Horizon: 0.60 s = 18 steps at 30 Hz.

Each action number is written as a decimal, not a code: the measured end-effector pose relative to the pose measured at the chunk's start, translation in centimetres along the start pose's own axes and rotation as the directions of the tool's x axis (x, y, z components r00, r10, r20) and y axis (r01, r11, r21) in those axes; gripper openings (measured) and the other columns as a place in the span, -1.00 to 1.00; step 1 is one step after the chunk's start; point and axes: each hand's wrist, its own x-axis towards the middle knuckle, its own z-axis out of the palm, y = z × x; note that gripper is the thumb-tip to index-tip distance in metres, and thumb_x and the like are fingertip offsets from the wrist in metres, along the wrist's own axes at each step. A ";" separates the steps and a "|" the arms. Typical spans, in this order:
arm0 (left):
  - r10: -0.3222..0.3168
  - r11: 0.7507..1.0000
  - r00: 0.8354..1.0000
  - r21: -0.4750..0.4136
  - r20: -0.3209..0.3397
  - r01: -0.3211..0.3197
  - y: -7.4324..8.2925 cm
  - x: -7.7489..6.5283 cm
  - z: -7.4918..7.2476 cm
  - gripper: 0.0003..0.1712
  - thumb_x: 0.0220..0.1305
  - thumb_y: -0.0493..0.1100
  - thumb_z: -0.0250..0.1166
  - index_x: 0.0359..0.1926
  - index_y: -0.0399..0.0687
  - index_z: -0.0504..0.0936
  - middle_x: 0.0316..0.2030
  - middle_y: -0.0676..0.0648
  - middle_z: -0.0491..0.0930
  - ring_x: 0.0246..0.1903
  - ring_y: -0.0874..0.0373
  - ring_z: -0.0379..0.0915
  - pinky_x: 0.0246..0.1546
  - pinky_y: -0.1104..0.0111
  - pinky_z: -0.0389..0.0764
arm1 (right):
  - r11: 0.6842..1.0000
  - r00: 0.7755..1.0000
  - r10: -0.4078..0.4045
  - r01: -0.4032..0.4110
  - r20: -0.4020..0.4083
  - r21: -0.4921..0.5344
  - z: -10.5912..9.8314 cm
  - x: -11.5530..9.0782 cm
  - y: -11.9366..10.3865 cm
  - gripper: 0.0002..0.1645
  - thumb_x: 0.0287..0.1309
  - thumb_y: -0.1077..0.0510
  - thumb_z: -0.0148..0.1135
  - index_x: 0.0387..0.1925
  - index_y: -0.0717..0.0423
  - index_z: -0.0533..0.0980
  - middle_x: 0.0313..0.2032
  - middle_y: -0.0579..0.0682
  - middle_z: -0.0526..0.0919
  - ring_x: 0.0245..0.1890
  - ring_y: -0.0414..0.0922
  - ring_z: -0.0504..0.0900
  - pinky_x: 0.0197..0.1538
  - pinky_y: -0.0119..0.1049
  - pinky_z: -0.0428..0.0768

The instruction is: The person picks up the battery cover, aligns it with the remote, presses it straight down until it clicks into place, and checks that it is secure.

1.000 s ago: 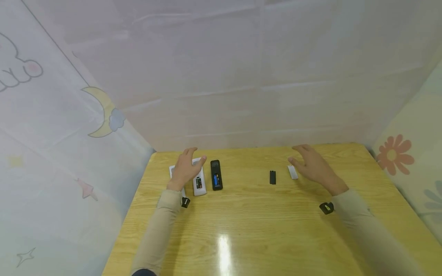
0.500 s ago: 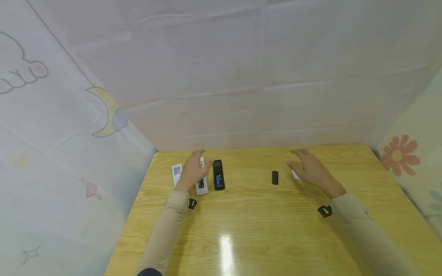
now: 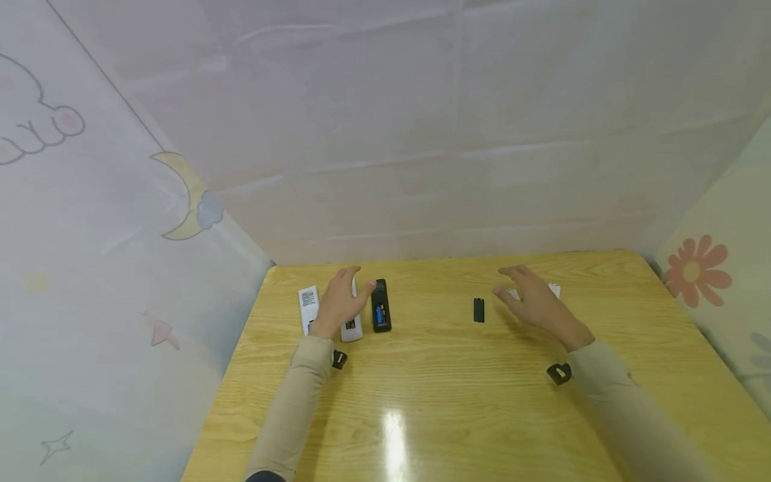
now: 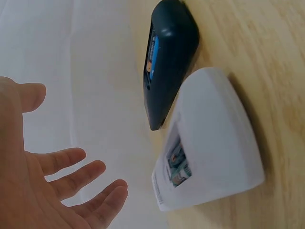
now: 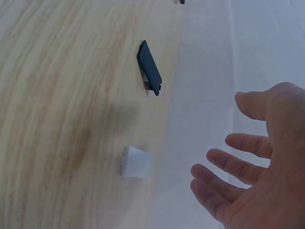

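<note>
Left hand point(image 3: 340, 306): fingers apart, loosely bent, raised over the middle white remote point(image 3: 352, 335), not touching. That remote's bay is open, batteries point(image 4: 178, 166) showing. Black remote point(image 3: 381, 306) to its right, bay also open, blue battery point(image 4: 154, 57) visible. Left white remote point(image 3: 308, 300) partly behind the hand. Right hand point(image 3: 539, 306): fingers apart too, two white covers point(image 3: 555, 290) partly hidden by it, black cover point(image 3: 478, 310) nearby. All on the wood table point(image 3: 470, 402).
</note>
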 end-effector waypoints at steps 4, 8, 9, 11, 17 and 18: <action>0.004 1.000 1.000 0.022 0.015 -0.005 -0.1 -0.2 0.4 -0.12 0.58 0.41 0.07 0.62 -0.05 0.28 0.58 -0.21 0.28 0.52 -0.28 0.26 0.50 -0.19 0.38 | 1.000 1.000 0.006 -0.007 0.016 0.024 0.6 -0.2 -0.2 -0.30 0.62 -0.02 0.16 0.48 0.41 0.33 0.40 0.47 0.40 0.35 0.49 0.45 0.33 0.48 0.48; 0.000 1.000 1.000 0.010 0.027 0.000 -0.2 -0.4 0.7 -0.08 0.56 0.45 0.05 0.62 -0.06 0.29 0.58 -0.20 0.29 0.52 -0.25 0.27 0.50 -0.18 0.39 | 0.999 0.999 0.004 -0.006 0.032 0.037 1.1 -0.5 -0.4 -0.30 0.62 -0.02 0.15 0.48 0.42 0.33 0.39 0.48 0.40 0.35 0.50 0.43 0.33 0.48 0.47; -0.001 1.000 1.000 0.008 0.030 0.001 -0.3 -0.5 0.8 -0.07 0.56 0.46 0.04 0.62 -0.06 0.29 0.58 -0.20 0.30 0.52 -0.25 0.28 0.49 -0.18 0.40 | 0.999 0.999 0.002 -0.004 0.035 0.035 1.2 -0.6 -0.4 -0.30 0.62 -0.02 0.15 0.48 0.42 0.33 0.39 0.48 0.41 0.35 0.50 0.44 0.33 0.48 0.47; -0.002 1.000 0.999 -0.005 0.033 0.002 -0.3 -0.5 1.0 -0.06 0.55 0.46 0.05 0.62 -0.07 0.29 0.57 -0.21 0.31 0.51 -0.25 0.29 0.48 -0.18 0.41 | 1.000 0.999 -0.005 0.004 0.036 0.027 1.4 -0.6 -0.5 -0.31 0.61 0.01 0.17 0.47 0.45 0.33 0.37 0.49 0.42 0.33 0.50 0.46 0.32 0.47 0.49; -0.011 1.000 0.999 -0.016 0.042 0.011 -0.4 -0.4 1.5 -0.08 0.51 0.45 0.14 0.60 -0.05 0.33 0.55 -0.18 0.36 0.56 -0.24 0.23 0.53 -0.19 0.35 | 1.000 1.000 -0.020 0.020 0.019 0.012 2.0 -0.6 -0.4 -0.33 0.57 0.08 0.24 0.44 0.47 0.35 0.33 0.47 0.47 0.19 0.41 0.59 0.21 0.37 0.62; -0.010 1.000 0.999 -0.015 0.043 0.010 -0.4 -0.3 1.6 -0.08 0.51 0.43 0.17 0.59 -0.07 0.34 0.54 -0.18 0.38 0.56 -0.24 0.23 0.53 -0.19 0.35 | 1.000 1.000 -0.020 0.019 0.018 0.016 2.1 -0.6 -0.4 -0.33 0.56 0.08 0.25 0.44 0.46 0.35 0.32 0.46 0.48 0.17 0.38 0.61 0.17 0.33 0.65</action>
